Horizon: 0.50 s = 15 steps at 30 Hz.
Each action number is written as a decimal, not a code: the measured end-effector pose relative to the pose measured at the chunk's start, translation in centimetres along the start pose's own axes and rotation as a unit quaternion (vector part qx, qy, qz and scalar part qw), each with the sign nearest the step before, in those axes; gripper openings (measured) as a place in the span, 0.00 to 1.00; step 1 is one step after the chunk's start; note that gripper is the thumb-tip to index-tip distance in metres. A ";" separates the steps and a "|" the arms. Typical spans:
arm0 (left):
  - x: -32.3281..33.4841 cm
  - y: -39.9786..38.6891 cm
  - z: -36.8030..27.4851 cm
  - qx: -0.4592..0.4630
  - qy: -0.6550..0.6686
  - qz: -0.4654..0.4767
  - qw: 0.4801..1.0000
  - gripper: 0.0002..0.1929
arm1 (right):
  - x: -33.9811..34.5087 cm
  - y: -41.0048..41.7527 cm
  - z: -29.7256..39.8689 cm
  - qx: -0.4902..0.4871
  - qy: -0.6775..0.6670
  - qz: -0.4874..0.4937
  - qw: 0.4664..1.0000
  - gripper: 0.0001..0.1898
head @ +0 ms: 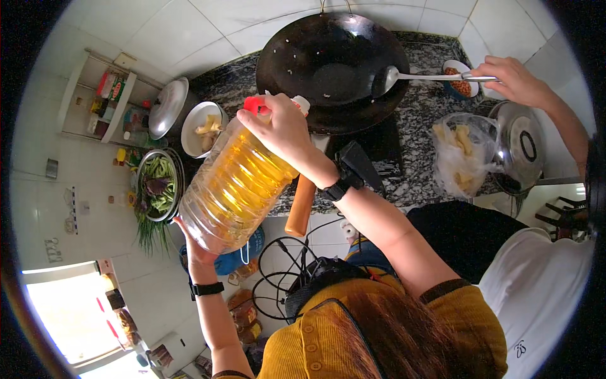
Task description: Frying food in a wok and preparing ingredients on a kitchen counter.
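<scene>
A large clear plastic bottle of yellow cooking oil (236, 182) is tilted between my hands, its mouth towards the wok. My right hand (286, 132) grips it near the neck, beside a red part and an open white cap. Under its base, my left hand (201, 251) supports the bottle. The dark wok (326, 57) holds a shiny patch and several small white bits. I cannot tell whether oil is flowing, as my right hand hides part of the neck. A metal wok spatula (390, 78) dips into the wok, held by another person's hand (513, 83).
The wok's wooden handle (301, 206) juts towards me. A white bowl of pale pieces (187, 125), a metal bowl of green vegetables (179, 189) and a lidded pot (168, 109) stand left. Right are a plastic bag (464, 161), a small bowl (461, 65) and a metal lid (523, 142).
</scene>
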<state>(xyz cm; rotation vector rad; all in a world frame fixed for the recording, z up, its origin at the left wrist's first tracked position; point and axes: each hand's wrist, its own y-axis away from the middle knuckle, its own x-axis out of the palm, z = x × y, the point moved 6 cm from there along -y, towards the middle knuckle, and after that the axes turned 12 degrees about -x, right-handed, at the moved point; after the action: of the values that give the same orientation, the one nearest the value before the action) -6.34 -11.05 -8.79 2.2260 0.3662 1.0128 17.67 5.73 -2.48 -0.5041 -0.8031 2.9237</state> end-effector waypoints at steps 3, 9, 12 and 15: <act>0.2 0.3 -0.1 -0.003 -0.004 0.011 1.000 0.38 | -0.2 0.1 0.1 0.000 -0.007 -0.001 1.000 0.19; -0.9 0.4 -0.6 0.009 -0.021 -0.011 1.000 0.40 | -0.2 0.2 0.2 0.000 -0.004 -0.003 1.000 0.18; -0.4 0.6 -0.5 -0.004 -0.027 0.010 1.000 0.41 | 0.1 0.3 -0.2 0.004 -0.004 -0.002 1.000 0.19; 0.5 0.8 -0.3 -0.015 -0.023 0.029 0.999 0.42 | 0.0 0.3 -0.2 0.007 -0.006 0.008 1.000 0.19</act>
<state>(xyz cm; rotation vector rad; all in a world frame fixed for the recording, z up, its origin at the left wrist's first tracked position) -6.25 -11.27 -7.85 2.2395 0.2667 0.9893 17.74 5.56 -2.84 -0.4938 -0.7845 2.9466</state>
